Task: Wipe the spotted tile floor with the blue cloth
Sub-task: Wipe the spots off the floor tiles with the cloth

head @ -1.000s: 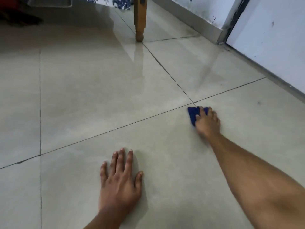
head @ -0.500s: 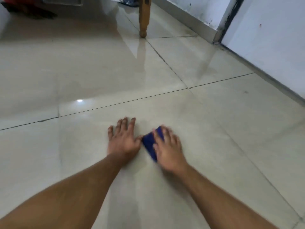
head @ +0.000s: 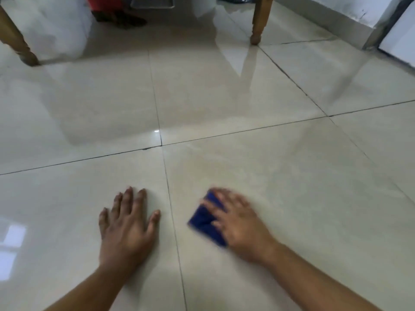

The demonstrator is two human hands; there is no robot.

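- Blue cloth (head: 207,221): folded, lying on the tile floor (head: 280,176), just right of the grout line (head: 174,225) that runs between the two hands; blurred.
- Right hand (head: 241,225): flat on the cloth, fingers spread and pressing it down, not curled around it; part of the cloth showing to its left.
- Left hand (head: 128,230): left of that grout line, palm down on bare tile, fingers splayed, holding nothing.
- Wooden leg (head: 260,19): far beyond the grout line, standing on the glossy floor.

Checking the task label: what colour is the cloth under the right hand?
Dark blue, plain; the cloth shows best in the head view, its only one.
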